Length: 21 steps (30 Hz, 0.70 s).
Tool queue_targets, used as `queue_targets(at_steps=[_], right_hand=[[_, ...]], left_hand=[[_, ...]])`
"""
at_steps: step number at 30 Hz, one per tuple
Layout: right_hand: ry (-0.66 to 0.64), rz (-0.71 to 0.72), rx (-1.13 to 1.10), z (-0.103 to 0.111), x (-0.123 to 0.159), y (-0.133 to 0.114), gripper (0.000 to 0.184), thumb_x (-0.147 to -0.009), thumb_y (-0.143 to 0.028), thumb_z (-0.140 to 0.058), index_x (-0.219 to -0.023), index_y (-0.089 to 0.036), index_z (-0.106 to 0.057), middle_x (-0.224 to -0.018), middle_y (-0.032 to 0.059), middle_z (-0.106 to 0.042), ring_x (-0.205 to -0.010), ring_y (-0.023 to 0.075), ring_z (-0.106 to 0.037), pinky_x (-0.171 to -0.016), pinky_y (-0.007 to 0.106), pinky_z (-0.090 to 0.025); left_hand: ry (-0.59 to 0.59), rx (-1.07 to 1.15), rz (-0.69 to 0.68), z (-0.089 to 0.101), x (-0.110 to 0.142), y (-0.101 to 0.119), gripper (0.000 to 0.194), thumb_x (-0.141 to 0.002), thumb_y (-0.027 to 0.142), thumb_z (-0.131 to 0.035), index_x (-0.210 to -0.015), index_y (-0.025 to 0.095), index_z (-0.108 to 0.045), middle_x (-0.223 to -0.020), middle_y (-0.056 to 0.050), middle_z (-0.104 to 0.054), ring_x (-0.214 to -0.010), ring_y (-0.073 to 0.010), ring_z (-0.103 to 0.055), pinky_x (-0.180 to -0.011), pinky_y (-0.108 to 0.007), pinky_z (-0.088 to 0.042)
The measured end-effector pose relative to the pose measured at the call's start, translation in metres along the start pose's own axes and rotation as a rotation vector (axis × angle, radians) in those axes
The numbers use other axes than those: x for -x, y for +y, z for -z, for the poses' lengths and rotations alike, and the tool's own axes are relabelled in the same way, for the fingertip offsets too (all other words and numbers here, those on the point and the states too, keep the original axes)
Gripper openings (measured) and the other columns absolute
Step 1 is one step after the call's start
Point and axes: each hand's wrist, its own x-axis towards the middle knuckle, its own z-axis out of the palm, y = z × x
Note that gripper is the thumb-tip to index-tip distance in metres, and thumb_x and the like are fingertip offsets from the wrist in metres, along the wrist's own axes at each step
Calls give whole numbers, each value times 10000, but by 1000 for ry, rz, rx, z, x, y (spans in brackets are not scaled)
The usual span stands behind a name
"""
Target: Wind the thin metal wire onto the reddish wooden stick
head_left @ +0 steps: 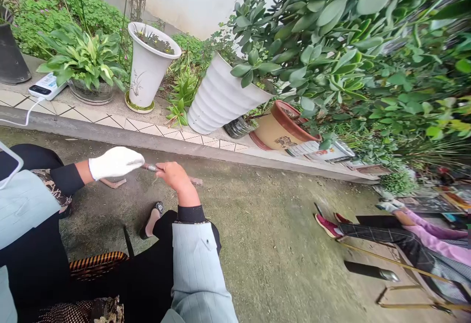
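A white glove covers my left hand (116, 162), whose fingers are closed at the left end of a thin brown rod with a silvery-grey band (150, 167). My bare right hand (174, 175) grips the same rod from the other side, its fingers wrapped round it. The part inside my right fist is hidden. Just right of that wrist shows a brownish flat piece (196, 181); whether it belongs to the rod I cannot tell. Under my left wrist, a bent brown strip (115, 184) lies on the ground.
A tiled ledge (140, 125) ahead bears a white flared pot (149, 73), a ribbed white pot (221, 98), a tan pot (276, 129) and a white device with a cable (47, 87). Woven basketwork (96, 264) shows between my legs. Another person (401, 237) sits at the right.
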Motion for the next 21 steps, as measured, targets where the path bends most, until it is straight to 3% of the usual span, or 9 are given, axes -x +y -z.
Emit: queue_targets(at_steps=[2, 4, 7, 10, 13, 16, 19, 21], right_hand=[[-115, 138, -65, -2, 1, -4, 138, -824, -236, -621, -920, -226, -719, -827, 31, -690, -788, 166, -574, -704, 244, -344], [-148, 251, -154, -2, 4, -4, 179, -823, -225, -630, -977, -236, -719, -845, 16, -693, -809, 159, -576, -734, 240, -350], [-83, 380, -261, 0, 8, -2, 253, -832, -212, -623, -1070, -246, -701, -910, 20, -693, -850, 158, -579, -779, 249, -362], [24, 429, -362, 0, 9, -1, 299, -850, -244, -610, -1142, -237, -674, -935, 28, -687, -850, 158, -581, -799, 255, -384], [218, 325, -445, -4, 5, -2, 342, -862, -282, -594, -1192, -212, -647, -1001, 43, -683, -886, 164, -587, -827, 259, -405], [333, 132, -403, -9, -3, -3, 320, -876, -271, -555, -1173, -205, -651, -1023, 47, -688, -902, 170, -594, -826, 258, -414], [299, -38, -222, -10, -9, -2, 288, -877, -285, -540, -1132, -225, -658, -997, 50, -692, -891, 178, -599, -794, 260, -413], [199, -124, -93, -8, -11, 0, 257, -867, -294, -546, -1078, -218, -672, -950, 64, -693, -858, 185, -601, -750, 264, -406]], left_hand=[[-7, 33, 15, 5, -1, -3, 393, -917, 407, -387, -1031, 185, -691, -1045, -67, -695, -938, -221, -613, -815, -255, -424], [-11, 131, 62, 10, -2, -6, 381, -903, 400, -400, -1013, 176, -687, -1033, -57, -694, -925, -213, -610, -812, -252, -426], [-78, 385, 100, 10, -3, -13, 358, -867, 412, -446, -952, 154, -680, -914, -43, -692, -798, -178, -605, -725, -231, -440], [-152, 681, 133, -3, -1, -15, 341, -830, 432, -502, -890, 138, -665, -788, -48, -662, -646, -145, -566, -589, -211, -429], [-158, 950, 188, -18, 2, -4, 305, -816, 423, -530, -867, 141, -634, -644, -26, -583, -516, -121, -492, -480, -210, -385], [-182, 1013, 165, -28, 4, 13, 225, -829, 346, -512, -787, 146, -605, -558, 6, -506, -468, -107, -420, -459, -215, -351], [-106, 909, 138, -26, 4, 18, 236, -871, 306, -445, -791, 139, -592, -547, 19, -486, -488, -109, -417, -489, -216, -353], [-69, 757, 39, -16, 2, 14, 260, -887, 305, -434, -798, 126, -600, -583, 8, -527, -520, -110, -432, -516, -211, -354]])
